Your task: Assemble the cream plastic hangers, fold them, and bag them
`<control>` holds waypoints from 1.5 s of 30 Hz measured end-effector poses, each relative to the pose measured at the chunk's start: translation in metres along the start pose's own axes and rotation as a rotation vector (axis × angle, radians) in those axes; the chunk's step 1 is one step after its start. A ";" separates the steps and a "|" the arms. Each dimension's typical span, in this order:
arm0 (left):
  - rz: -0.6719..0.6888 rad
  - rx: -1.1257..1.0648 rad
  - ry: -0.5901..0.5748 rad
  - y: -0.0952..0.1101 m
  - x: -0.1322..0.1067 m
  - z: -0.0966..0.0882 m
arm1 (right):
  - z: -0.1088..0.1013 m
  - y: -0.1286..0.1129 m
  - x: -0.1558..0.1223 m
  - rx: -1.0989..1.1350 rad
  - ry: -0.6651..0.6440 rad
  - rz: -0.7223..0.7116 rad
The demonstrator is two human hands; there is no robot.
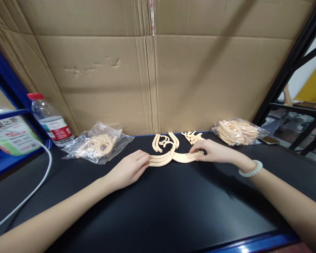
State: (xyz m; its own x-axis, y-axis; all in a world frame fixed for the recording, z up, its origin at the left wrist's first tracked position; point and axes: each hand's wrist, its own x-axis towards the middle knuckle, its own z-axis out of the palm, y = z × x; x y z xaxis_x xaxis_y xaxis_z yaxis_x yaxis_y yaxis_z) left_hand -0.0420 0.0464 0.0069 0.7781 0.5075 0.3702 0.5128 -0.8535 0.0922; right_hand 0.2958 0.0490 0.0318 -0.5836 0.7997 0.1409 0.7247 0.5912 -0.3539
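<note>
Two cream-coloured curved grooved pieces meet end to end on the black tabletop, forming a shallow wavy shape. My left hand has its fingers closed at the outer end of the left curved piece. At the opposite end, my right hand pinches the right curved piece between thumb and fingers. A small hooked cream piece rises from where the two meet. Just behind lie slim bent strips and more bent strips, with a small curl between them.
A pile of small cream pieces lies behind my right hand. Clear bags of cream pieces sit at left and right. A water bottle, a white cable and a phone are nearby. Cardboard stands behind.
</note>
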 end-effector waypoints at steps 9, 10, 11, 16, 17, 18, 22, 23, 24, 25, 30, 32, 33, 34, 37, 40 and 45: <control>-0.008 -0.028 0.008 -0.002 0.000 0.002 | 0.000 0.002 0.000 0.031 -0.005 -0.001; -0.011 -0.037 0.016 -0.002 0.000 0.003 | 0.000 0.002 -0.001 0.030 -0.009 -0.002; -0.017 -0.045 0.025 -0.002 0.000 0.003 | 0.001 0.003 -0.001 0.029 -0.012 -0.001; -0.032 -0.069 0.046 -0.002 -0.001 0.005 | 0.002 0.003 0.000 0.032 -0.022 0.019; -0.031 -0.073 0.049 -0.002 -0.001 0.005 | 0.002 0.003 0.000 0.031 -0.021 0.020; -0.030 -0.077 0.054 -0.002 -0.001 0.005 | 0.002 0.003 0.000 0.028 -0.020 0.020; -0.034 -0.080 0.071 -0.002 -0.001 0.005 | 0.002 0.002 0.000 0.012 -0.019 0.021; -0.038 -0.081 0.070 -0.002 -0.001 0.004 | 0.002 0.001 0.000 0.011 -0.022 0.023; -0.041 -0.083 0.068 -0.002 -0.001 0.004 | 0.002 0.001 0.000 0.013 -0.024 0.024; -0.043 -0.087 0.062 -0.002 -0.001 0.004 | 0.002 0.000 0.000 0.015 -0.025 0.026; -0.037 -0.089 0.055 -0.001 -0.001 0.004 | 0.001 -0.002 0.000 0.020 -0.028 0.040; -0.038 -0.094 0.061 -0.001 -0.001 0.004 | 0.001 -0.003 0.000 0.020 -0.034 0.045; -0.040 -0.095 0.060 -0.001 -0.001 0.004 | 0.001 -0.003 0.000 0.019 -0.036 0.044; -0.042 -0.094 0.060 -0.001 -0.001 0.004 | 0.001 -0.003 0.001 0.017 -0.037 0.041; -0.047 -0.090 0.059 -0.001 -0.001 0.004 | 0.001 -0.001 0.001 0.014 -0.035 0.037; -0.045 -0.096 0.062 -0.001 -0.001 0.004 | 0.002 0.001 0.000 0.026 -0.033 0.039; -0.052 -0.082 0.074 -0.003 -0.002 0.007 | 0.003 0.002 -0.001 0.021 -0.035 0.029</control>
State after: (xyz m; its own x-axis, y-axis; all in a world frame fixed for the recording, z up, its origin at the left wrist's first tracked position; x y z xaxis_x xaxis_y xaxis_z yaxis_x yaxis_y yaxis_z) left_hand -0.0427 0.0485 -0.0003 0.7207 0.5443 0.4294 0.5185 -0.8343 0.1874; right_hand 0.2967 0.0493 0.0284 -0.5754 0.8120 0.0980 0.7338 0.5655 -0.3766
